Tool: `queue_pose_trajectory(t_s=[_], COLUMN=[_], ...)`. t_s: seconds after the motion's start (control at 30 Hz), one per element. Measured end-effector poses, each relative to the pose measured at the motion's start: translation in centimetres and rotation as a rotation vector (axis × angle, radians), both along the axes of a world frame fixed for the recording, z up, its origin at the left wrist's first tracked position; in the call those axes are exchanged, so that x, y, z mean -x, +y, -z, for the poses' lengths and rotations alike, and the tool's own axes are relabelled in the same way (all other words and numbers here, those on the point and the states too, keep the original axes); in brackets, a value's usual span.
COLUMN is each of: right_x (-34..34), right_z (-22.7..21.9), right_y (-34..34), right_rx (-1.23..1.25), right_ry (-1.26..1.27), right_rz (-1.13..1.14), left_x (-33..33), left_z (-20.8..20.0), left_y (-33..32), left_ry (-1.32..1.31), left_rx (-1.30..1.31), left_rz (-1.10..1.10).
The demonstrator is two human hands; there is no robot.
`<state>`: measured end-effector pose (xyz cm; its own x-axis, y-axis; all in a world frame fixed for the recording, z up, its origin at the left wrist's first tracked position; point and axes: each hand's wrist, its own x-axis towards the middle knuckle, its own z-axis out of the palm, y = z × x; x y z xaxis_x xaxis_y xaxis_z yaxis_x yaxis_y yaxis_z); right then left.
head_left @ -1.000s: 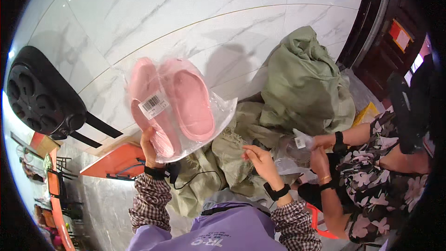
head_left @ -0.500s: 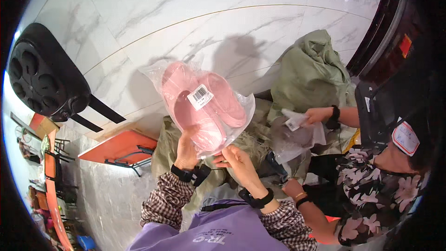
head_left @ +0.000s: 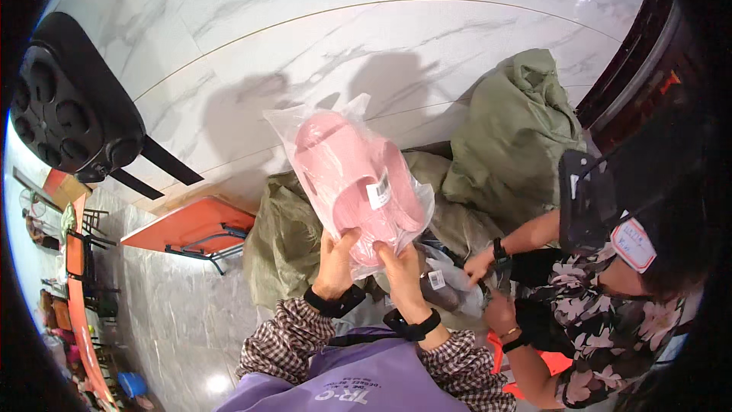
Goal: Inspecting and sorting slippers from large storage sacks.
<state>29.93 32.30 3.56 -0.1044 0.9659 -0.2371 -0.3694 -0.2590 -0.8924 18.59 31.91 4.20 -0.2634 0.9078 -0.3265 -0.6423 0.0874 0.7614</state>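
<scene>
A pair of pink slippers [head_left: 328, 154] lies inside a clear plastic bag [head_left: 428, 202], raised in front of me. A white barcode label [head_left: 379, 192] sits over the slippers. My left hand [head_left: 334, 263] grips the lower left of the bag, with its thumb on the front. On the lower right, my right hand [head_left: 402, 278] holds the same bag, its thumb also pressed on the front. The fingers behind the bag are hidden.
Green woven sacks [head_left: 509, 133] stand against the marble-patterned wall, another sack [head_left: 282, 236] nearer. At right, a co-worker's hands [head_left: 482, 265] handle bagged grey footwear [head_left: 450, 296]. An orange folding table [head_left: 194, 229] leans at left, below a black padded object [head_left: 84, 99].
My right hand has moved up from the bag's bottom edge and now grips its lower right. The bagged slippers have turned more upright and shifted slightly right. The co-worker's upper hand has lowered.
</scene>
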Motion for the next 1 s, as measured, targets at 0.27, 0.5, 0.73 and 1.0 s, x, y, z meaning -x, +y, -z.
queue_pose_trajectory(t_s=[0.27, 0.5, 0.73, 1.0], right_x=[0.1, 0.8, 1.6, 0.3], right_z=[1.5, 3.6, 3.9, 9.7], right_y=[0.1, 0.4, 0.9, 2.2], right_rx=[0.090, 0.210, 0.238, 0.205], right_ry=[0.077, 0.218, 0.247, 0.093], right_rz=[-0.046, -0.044, -0.069, -0.149], left_x=[1.1, 1.3, 3.3, 4.9], left_z=[1.2, 2.1, 1.5, 7.4], left_y=[0.6, 0.6, 0.5, -3.9], left_ry=[0.102, 0.339, 0.345, 0.417], left_rx=[-0.046, -0.101, -0.097, 0.180], left_rz=[0.045, -0.001, 0.111, 0.522])
